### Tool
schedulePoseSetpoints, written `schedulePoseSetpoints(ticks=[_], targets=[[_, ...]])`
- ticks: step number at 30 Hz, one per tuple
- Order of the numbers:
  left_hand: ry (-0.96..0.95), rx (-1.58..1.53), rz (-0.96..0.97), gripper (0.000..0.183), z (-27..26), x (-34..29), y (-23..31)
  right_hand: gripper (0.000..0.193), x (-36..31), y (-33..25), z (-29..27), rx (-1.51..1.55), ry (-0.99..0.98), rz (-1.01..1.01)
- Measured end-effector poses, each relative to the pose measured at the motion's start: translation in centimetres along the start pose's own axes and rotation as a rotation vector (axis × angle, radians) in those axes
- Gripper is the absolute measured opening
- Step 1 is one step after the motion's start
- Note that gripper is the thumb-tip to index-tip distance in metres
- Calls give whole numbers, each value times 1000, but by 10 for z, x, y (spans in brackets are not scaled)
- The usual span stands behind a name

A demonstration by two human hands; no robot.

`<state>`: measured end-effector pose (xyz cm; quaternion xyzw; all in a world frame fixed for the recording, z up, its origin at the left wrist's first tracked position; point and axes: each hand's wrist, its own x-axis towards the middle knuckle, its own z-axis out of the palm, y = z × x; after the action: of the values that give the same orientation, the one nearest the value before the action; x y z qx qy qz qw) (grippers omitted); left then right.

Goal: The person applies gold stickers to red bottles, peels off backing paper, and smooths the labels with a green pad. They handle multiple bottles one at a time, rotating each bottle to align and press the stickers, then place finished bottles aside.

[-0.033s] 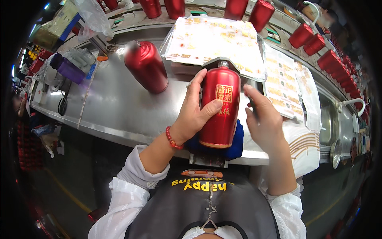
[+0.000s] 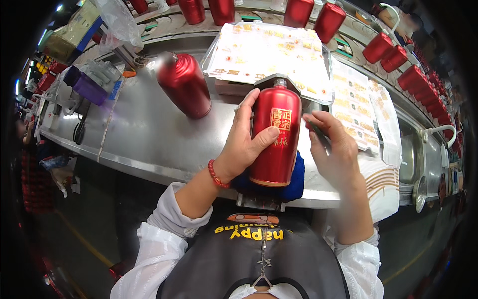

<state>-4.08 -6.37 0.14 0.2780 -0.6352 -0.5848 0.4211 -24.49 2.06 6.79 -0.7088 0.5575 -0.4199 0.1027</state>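
A red metallic bottle (image 2: 277, 154) with gold print lies tilted on a folded blue cloth (image 2: 297, 174), its neck pointing away from me. My left hand (image 2: 249, 139) is wrapped round its left side, thumb across the front. Just right of the bottle, my right hand (image 2: 334, 142) pinches a thin dark stick-like tool (image 2: 320, 135), whose exact kind I cannot make out. The tool's tip is close to the bottle's right edge; whether they touch is unclear. A dark angular holder (image 2: 272, 78) sits behind the bottle's neck.
Another red bottle (image 2: 185, 87) stands on the steel table (image 2: 144, 127) to the left. Printed label sheets (image 2: 266, 50) lie beyond my hands, with more label strips (image 2: 351, 107) at the right. A purple bottle (image 2: 84, 85) is far left. Several red bottles line the conveyor (image 2: 264, 14) behind.
My right hand has shifted slightly to the right, and more of the dark tool shows between its fingers. My left hand still holds the bottle in nearly the same place.
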Motion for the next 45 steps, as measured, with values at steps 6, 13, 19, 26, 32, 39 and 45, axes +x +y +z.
schedulePoseSetpoints(ticks=[6,13,19,26,32,39,45], targets=[[43,-43,142,89,6,-2,2,20,73,0,-5,-415,-17,-507],[-171,727,517,77,-28,0,22,23,25,-21,-16,-53,-335,-418],[94,628,461,75,-21,-44,1,14,86,-20,2,-26,-426,-136],[-98,784,579,70,-29,-37,16,20,101,-15,5,-203,-227,-143],[-223,864,702,59,-27,30,32,19,54,3,-20,-14,20,80],[-263,878,732,49,-14,-44,34,20,62,-1,2,-347,-28,-559],[0,616,511,55,-23,-88,22,15,81,-36,-3,6,-634,-194]])
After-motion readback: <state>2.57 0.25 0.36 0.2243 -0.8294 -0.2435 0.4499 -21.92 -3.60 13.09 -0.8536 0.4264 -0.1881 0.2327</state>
